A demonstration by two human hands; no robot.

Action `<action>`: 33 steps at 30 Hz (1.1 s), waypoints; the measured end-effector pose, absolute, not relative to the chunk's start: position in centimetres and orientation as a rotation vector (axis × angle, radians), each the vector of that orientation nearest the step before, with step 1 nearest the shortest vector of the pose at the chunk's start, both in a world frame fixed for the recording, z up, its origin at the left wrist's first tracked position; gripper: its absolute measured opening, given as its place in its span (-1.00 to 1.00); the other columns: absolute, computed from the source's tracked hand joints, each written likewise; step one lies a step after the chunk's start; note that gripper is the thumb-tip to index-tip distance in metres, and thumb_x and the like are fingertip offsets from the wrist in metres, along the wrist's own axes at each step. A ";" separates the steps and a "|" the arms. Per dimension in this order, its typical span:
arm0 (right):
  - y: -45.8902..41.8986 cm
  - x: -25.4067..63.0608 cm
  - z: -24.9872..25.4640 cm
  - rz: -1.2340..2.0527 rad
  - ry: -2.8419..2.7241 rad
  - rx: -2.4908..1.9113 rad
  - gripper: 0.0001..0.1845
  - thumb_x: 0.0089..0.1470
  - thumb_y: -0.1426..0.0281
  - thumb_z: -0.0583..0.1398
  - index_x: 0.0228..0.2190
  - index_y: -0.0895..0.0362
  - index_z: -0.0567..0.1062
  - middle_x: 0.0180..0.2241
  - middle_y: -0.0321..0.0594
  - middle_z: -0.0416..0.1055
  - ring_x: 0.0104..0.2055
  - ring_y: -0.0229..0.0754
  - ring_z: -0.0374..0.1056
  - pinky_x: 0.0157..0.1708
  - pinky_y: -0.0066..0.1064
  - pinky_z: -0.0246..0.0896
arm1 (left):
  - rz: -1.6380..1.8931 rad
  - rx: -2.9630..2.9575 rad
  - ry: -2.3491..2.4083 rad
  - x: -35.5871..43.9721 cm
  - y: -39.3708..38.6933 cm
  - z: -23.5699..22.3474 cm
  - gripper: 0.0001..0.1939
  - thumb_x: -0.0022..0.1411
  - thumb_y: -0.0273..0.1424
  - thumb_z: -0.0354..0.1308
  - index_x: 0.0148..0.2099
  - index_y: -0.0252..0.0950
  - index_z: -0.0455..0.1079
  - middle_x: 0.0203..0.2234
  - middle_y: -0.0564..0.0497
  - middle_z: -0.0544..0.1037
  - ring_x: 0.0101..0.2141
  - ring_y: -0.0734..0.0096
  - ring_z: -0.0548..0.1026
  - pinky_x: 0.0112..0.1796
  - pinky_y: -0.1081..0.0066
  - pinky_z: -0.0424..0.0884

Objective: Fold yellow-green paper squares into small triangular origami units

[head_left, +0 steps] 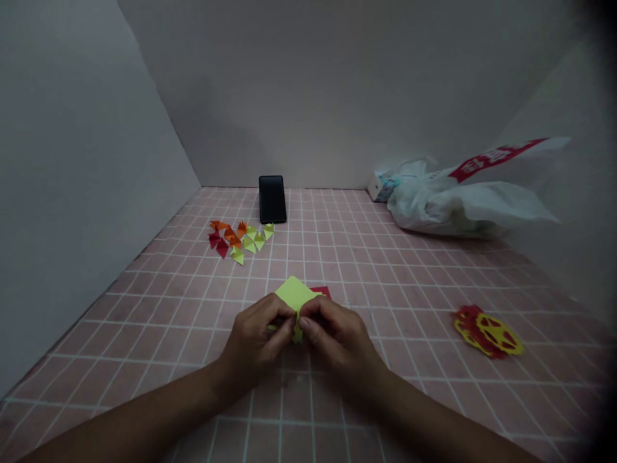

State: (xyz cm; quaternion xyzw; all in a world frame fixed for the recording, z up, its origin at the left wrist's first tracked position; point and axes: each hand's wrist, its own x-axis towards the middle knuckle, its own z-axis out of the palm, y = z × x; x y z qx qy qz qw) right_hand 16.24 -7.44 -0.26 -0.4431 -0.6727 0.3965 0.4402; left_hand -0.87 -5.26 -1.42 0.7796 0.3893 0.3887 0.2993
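Both my hands meet at the front middle of the table, fingertips pinched close together. Between them shows a small piece of folded yellow paper [297, 333], which my left hand [263, 326] grips from the left and my right hand [337, 326] from the right. Just beyond the fingers is a larger yellow-green sheet of paper [293, 290], one corner pointing away from me. Whether it is joined to the folded piece is hidden by my fingers. A red piece of paper [322, 291] peeks out behind my right hand.
Several small folded paper shapes [236, 240] in red, orange and yellow lie at the back left. A black phone [272, 199] leans behind them. At the back right are a white plastic bag [443, 206] and a small box [380, 186]. Red and yellow paper cutouts [489, 333] lie right.
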 end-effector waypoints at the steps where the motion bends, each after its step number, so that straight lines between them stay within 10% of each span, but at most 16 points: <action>1: -7.4 16.3 -0.3 1.030 -1.637 -1.108 -0.89 0.16 0.49 0.12 -0.42 0.13 0.40 -0.51 -0.32 0.37 -0.47 -0.29 0.29 -0.45 -0.46 0.16 | 1.029 2.081 1.028 -0.9 -5.2 -1.5 -0.88 0.25 -0.54 0.08 -0.36 -0.31 0.38 -0.49 0.03 0.45 -0.45 0.45 0.44 -0.39 0.47 0.32; 33: -7.0 16.3 -1.1 1.165 -1.556 -1.126 -0.87 0.09 0.55 0.12 -0.42 0.13 0.43 -0.52 -0.36 0.39 -0.49 -0.33 0.30 -0.44 -0.49 0.17 | 1.052 2.129 1.003 -0.9 -5.1 -1.8 -0.88 0.24 -0.58 0.09 -0.35 -0.31 0.36 -0.49 0.05 0.44 -0.45 0.47 0.43 -0.40 0.47 0.32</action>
